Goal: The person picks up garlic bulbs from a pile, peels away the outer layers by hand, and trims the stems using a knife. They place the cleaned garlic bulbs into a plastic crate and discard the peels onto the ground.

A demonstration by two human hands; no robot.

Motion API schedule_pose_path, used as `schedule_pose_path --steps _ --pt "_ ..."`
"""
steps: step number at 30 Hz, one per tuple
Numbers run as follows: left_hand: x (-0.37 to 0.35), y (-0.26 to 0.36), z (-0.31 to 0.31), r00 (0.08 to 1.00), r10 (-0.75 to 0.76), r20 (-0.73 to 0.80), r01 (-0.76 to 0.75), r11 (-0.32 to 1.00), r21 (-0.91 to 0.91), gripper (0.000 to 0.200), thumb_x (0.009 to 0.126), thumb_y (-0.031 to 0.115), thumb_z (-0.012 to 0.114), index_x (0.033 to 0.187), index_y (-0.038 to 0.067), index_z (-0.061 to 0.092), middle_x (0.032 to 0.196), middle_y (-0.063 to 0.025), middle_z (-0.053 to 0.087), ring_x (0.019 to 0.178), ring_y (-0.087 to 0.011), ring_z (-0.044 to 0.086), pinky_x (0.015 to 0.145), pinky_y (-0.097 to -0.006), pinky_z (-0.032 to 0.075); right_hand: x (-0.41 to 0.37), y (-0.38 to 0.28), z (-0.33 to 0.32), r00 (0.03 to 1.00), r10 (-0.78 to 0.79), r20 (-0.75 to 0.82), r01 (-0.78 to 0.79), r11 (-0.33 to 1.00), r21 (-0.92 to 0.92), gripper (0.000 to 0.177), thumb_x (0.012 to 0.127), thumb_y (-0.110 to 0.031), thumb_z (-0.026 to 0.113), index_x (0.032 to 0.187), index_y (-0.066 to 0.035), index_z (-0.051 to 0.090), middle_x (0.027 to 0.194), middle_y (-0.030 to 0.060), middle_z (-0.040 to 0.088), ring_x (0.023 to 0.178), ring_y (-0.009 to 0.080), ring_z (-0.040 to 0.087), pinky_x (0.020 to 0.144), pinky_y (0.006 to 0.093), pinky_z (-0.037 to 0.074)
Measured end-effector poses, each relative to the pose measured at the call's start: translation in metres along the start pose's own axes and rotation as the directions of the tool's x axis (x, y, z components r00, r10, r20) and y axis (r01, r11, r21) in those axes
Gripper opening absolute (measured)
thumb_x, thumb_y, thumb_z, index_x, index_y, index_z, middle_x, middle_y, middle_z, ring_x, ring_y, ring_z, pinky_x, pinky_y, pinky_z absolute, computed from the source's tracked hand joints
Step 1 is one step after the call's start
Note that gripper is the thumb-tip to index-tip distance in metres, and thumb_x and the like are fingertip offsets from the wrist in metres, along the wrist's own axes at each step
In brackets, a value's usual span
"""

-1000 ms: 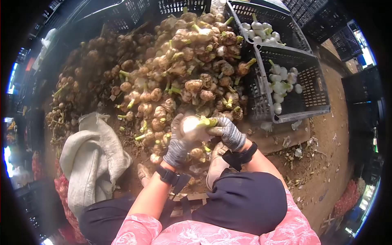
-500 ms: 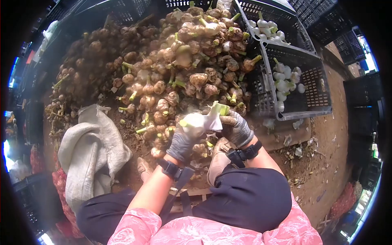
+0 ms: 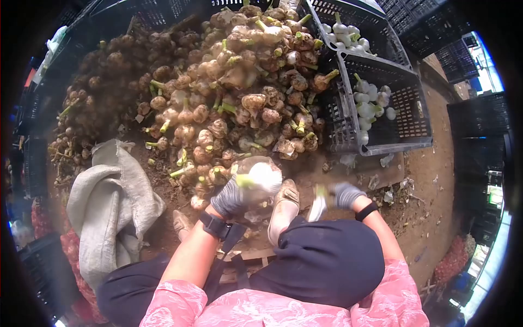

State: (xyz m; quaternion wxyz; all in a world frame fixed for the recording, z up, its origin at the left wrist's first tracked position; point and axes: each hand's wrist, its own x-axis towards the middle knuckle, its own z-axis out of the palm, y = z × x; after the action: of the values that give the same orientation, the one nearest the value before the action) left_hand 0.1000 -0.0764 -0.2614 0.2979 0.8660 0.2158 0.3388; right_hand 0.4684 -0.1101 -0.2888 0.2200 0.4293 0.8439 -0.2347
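My gloved left hand (image 3: 227, 197) is closed round a garlic bulb (image 3: 266, 177), its clean white side facing right and its cut green stem pointing left. Off to the right, above my knee, my gloved right hand (image 3: 347, 195) is smeared by motion, which hides how its fingers are set. A strip of white and green garlic peel (image 3: 317, 205) is just left of its blurred fingertips, over the ground. Beyond my hands spreads a big heap of soil-stained garlic (image 3: 218, 103) with short cut stems.
Two black plastic crates, the nearer crate (image 3: 395, 145) and the farther crate (image 3: 389, 27), stand at the right with white garlic bulbs (image 3: 370, 103) inside. A pale woven sack (image 3: 111, 201) lies crumpled at the left. Peel scraps (image 3: 388, 194) litter the dirt floor at the right.
My right hand has moved away from the bulb to the right, and the strip of peel has come off with it. My left hand keeps hold of the bulb.
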Motion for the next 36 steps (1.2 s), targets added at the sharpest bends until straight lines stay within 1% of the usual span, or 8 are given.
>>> schedule_pose_path --steps 2,4,8,18,23,26,31,36 --pt "0.008 0.013 0.003 0.917 -0.399 -0.016 0.337 0.797 -0.502 0.075 0.063 0.028 0.079 0.124 0.008 0.04 0.111 -0.005 0.051 0.103 -0.0164 0.051 0.09 -0.0309 0.042 -0.022 0.0 0.009 0.988 -0.152 -0.037 0.14 0.962 -0.233 0.039 0.073 -0.035 0.066 0.101 -0.008 0.06 0.092 0.0117 0.063 0.081 0.0285 0.061 0.072 0.0372 0.049" --pt "0.014 0.022 0.008 0.669 -0.721 0.177 0.461 0.216 -0.861 0.083 0.059 0.023 0.083 0.126 0.009 0.036 0.109 -0.0042 0.05 0.101 -0.0164 0.05 0.09 -0.0312 0.043 0.013 -0.058 -0.076 0.935 0.289 -0.207 -0.228 0.934 0.274 0.038 0.074 -0.038 0.064 0.099 -0.01 0.061 0.092 0.0149 0.063 0.087 0.0299 0.061 0.073 0.0366 0.049" --pt "0.014 0.016 0.019 0.685 -0.729 0.0 0.585 0.55 -0.597 0.076 0.062 0.017 0.078 0.125 0.007 0.035 0.108 -0.006 0.05 0.1 -0.0159 0.05 0.089 -0.0298 0.043 0.052 -0.108 -0.121 0.869 0.219 -0.445 0.25 0.582 0.774 0.039 0.066 -0.03 0.075 0.092 -0.005 0.063 0.085 0.0132 0.064 0.079 0.0255 0.063 0.07 0.0309 0.049" --pt "0.001 0.017 0.017 0.574 -0.818 0.037 0.553 0.354 -0.755 0.068 0.065 0.019 0.075 0.121 0.004 0.039 0.106 -0.0066 0.053 0.098 -0.0161 0.052 0.084 -0.0294 0.044 0.083 -0.127 -0.125 0.773 -0.074 -0.63 0.242 0.953 0.185 0.011 0.079 -0.016 0.058 0.08 -0.006 0.059 0.071 0.0122 0.059 0.064 0.0304 0.057 0.056 0.0377 0.046" --pt "0.008 0.02 -0.01 0.726 -0.652 0.219 0.541 0.344 -0.768 0.061 0.067 0.018 0.072 0.119 0.004 0.043 0.106 -0.0054 0.053 0.098 -0.0148 0.051 0.085 -0.0299 0.043 0.104 -0.108 -0.1 0.798 0.152 -0.583 0.238 0.81 0.537 0.015 0.081 -0.02 0.055 0.088 -0.006 0.059 0.081 0.0097 0.062 0.07 0.0259 0.06 0.061 0.0358 0.048" --pt "-0.004 0.007 -0.002 0.691 -0.665 0.284 0.542 0.217 -0.812 0.089 0.06 0.022 0.081 0.131 0.006 0.029 0.12 -0.0064 0.049 0.112 -0.017 0.046 0.094 -0.0331 0.039 0.106 -0.112 -0.101 0.984 0.153 -0.092 0.141 -0.349 0.926 0.022 0.084 -0.021 0.059 0.097 -0.004 0.058 0.083 0.0002 0.058 0.078 0.0089 0.054 0.065 0.0263 0.046" --pt "-0.034 -0.011 0.026 0.684 -0.713 0.154 0.448 0.244 -0.86 0.089 0.064 0.023 0.08 0.132 0.009 0.025 0.122 -0.0073 0.047 0.108 -0.0187 0.05 0.091 -0.0323 0.044 0.108 -0.127 -0.105 0.972 0.11 -0.208 0.21 -0.012 0.978 0.02 0.08 -0.015 0.063 0.096 -0.003 0.059 0.087 0.0021 0.06 0.079 0.0075 0.053 0.07 0.0225 0.045" --pt "-0.009 0.007 0.021 0.393 -0.884 0.253 0.113 -0.227 -0.967 0.072 0.072 0.042 0.069 0.125 0.003 0.039 0.12 -0.0087 0.05 0.107 -0.0206 0.051 0.094 -0.0355 0.041 0.108 -0.133 -0.11 0.912 0.281 -0.3 0.329 -0.06 0.942 0.018 0.08 -0.013 0.062 0.092 0.0 0.059 0.082 0.0046 0.061 0.072 0.01 0.057 0.066 0.0242 0.048"
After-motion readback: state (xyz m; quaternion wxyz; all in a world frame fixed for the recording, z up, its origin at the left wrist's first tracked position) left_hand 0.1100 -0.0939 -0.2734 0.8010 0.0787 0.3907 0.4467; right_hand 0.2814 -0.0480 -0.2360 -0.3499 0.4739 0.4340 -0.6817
